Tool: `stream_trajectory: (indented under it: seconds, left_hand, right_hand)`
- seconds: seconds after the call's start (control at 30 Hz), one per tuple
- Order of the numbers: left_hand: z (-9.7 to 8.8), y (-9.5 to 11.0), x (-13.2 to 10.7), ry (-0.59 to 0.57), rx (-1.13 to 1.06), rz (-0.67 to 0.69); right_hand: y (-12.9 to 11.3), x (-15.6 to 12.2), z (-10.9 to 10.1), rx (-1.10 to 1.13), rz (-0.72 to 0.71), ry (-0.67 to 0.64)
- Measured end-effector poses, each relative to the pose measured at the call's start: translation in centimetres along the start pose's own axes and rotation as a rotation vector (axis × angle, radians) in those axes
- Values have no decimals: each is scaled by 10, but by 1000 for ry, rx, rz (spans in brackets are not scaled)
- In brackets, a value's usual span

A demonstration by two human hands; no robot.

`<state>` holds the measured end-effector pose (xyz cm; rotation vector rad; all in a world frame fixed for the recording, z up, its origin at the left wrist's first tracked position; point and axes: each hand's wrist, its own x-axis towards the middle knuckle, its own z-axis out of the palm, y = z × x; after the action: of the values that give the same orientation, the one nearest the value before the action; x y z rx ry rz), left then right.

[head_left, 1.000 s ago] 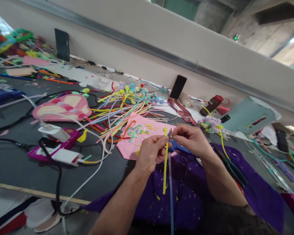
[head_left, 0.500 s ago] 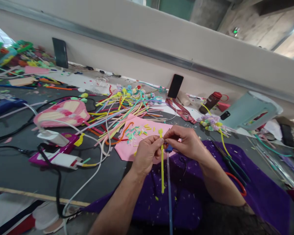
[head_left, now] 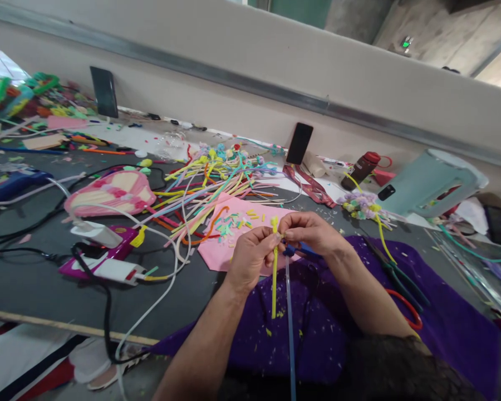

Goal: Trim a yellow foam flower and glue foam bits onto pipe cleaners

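Observation:
My left hand (head_left: 253, 256) pinches a yellow pipe cleaner (head_left: 274, 289), which hangs nearly upright and has a small knobbed top. Against it, my right hand (head_left: 311, 234) has thumb and fingertips pressed together; whatever they grip is too small to make out. Under the right palm shows a blue glue gun (head_left: 289, 250), partly hidden, and I cannot tell whether the palm supports it. A long clear glue stick (head_left: 291, 323) runs from it toward me. Beneath the hands lies a pink sheet (head_left: 212, 256) scattered with small cut pipe cleaner pieces (head_left: 229, 225).
Purple cloth (head_left: 455, 328) covers the front edge, with green-handled pliers (head_left: 404, 284) on it. At left are a power strip (head_left: 125, 236) with cables and a pink padded piece (head_left: 112, 195). Behind lie bundled pipe cleaners (head_left: 221, 178), a phone (head_left: 299, 143), a bottle (head_left: 361, 170) and a pale blue container (head_left: 434, 184).
The view has shifted slightly. The yellow pipe cleaner still sits in my left fingers, its lower end a little higher. More of the blue glue gun shows beneath my right hand.

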<state>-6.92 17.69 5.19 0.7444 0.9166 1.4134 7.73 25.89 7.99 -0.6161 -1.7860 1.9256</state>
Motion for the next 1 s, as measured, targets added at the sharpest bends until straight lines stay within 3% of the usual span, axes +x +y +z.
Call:
stream_trajectory:
  seconds: [0.3,0.4,0.67,0.83,1.0]
  left_hand:
    - [0,0,0,9,54,-15]
    - [0,-1,3,38,22,-34]
    - [-4,3,7,52,-115,-174]
    - [-4,4,5,3,-135,-222]
    - [-4,4,4,-11,-121,-237]
  right_hand:
    - [16,7,-7,178,58,-52]
    - [17,9,-5,186,59,12]
    - [-1,0,-1,-198,-197,256]
    - [-4,-1,6,-581,-390,225]
    - [-8,-3,10,-758,-441,210]
